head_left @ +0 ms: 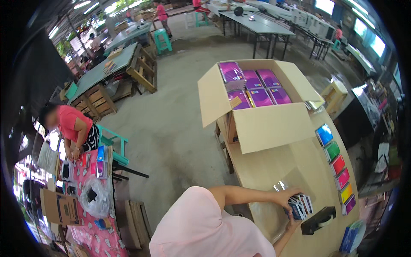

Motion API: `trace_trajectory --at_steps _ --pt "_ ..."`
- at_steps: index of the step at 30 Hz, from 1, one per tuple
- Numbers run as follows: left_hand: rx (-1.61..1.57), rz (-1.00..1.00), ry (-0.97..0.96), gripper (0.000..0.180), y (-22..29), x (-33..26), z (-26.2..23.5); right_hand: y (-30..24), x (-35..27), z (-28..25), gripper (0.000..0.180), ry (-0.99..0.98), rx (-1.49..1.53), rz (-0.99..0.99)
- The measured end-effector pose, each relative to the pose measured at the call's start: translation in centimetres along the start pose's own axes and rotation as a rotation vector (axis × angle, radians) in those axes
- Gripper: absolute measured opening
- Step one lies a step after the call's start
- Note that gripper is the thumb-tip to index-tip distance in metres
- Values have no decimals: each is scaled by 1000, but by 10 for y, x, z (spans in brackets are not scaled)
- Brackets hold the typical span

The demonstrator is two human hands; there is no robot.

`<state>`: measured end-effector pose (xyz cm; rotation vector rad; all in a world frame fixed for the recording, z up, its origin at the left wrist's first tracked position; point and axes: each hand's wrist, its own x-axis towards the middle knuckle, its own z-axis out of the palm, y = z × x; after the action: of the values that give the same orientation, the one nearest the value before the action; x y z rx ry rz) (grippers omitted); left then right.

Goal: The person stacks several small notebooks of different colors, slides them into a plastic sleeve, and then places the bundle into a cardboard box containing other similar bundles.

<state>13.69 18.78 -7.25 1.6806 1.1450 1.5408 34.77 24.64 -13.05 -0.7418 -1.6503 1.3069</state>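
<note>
Over the near end of a pale table (265,167), we are holding a stack of notebooks (301,205) between two partly curled hands: our left hand (287,198) is gripping its upper left side, our right hand (293,223) is supporting its lower left corner. Finger placement on the hidden sides we cannot tell. The books are fanning slightly at their edges, so we are judging them light singly, moderately heavy together, stiff at the covers and likely slippery against one another. We are reckoning the safest hold is squarely across both outer covers, with a palm under the bottom edge; corners are looking easiest to bend. Beside our left hand, clear plastic (280,185) is lying thin and limp. Just right of the stack, a black holder (311,225) is standing. Further along, a row of coloured notebooks (338,165) is lining the table's edge, and an open carton (274,128) is holding purple notebooks (258,97). Well apart, a co-worker (76,122) is sitting at a pink-covered table (83,180).
</note>
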Motion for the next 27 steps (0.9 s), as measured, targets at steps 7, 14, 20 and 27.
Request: trace_trajectory --at_steps 7,14,20,27 --pt "-58 -510 73 103 -30 -26 10 -22 -8 59 107 260 -120 164" --pt "-290 -408 90 97 -41 -21 30 -20 -1 62 113 395 143 55" --pt "-34 -294 113 104 -43 -21 26 -16 -3 72 84 428 -13 -16" --pt "-86 -273 113 99 -54 -20 20 13 -2 78 76 492 109 89"
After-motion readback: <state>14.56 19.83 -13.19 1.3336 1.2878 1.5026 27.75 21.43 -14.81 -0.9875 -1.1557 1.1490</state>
